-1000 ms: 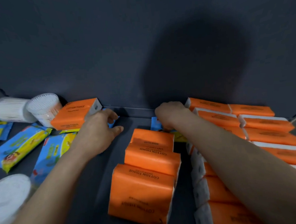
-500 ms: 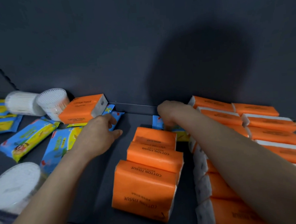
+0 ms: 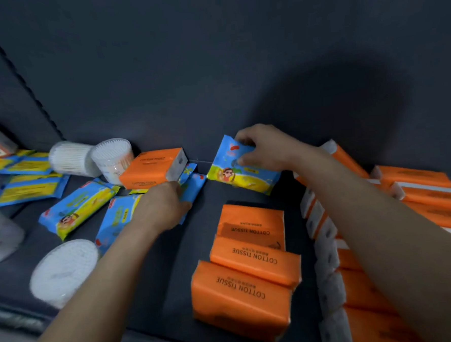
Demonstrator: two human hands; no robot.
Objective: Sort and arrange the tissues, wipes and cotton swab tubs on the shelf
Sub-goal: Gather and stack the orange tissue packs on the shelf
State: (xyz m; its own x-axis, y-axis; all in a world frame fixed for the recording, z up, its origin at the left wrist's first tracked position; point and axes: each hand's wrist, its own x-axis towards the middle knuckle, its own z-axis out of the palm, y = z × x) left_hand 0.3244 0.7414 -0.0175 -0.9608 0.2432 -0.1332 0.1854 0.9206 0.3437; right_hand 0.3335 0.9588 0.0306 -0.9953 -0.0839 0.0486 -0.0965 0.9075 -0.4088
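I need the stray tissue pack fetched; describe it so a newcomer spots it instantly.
Start at the dark back wall of the shelf and look left of the right hand. Beside the cotton swab tubs sits one orange cotton tissue pack, atop blue wipes packs, apart from the orange rows on the right.
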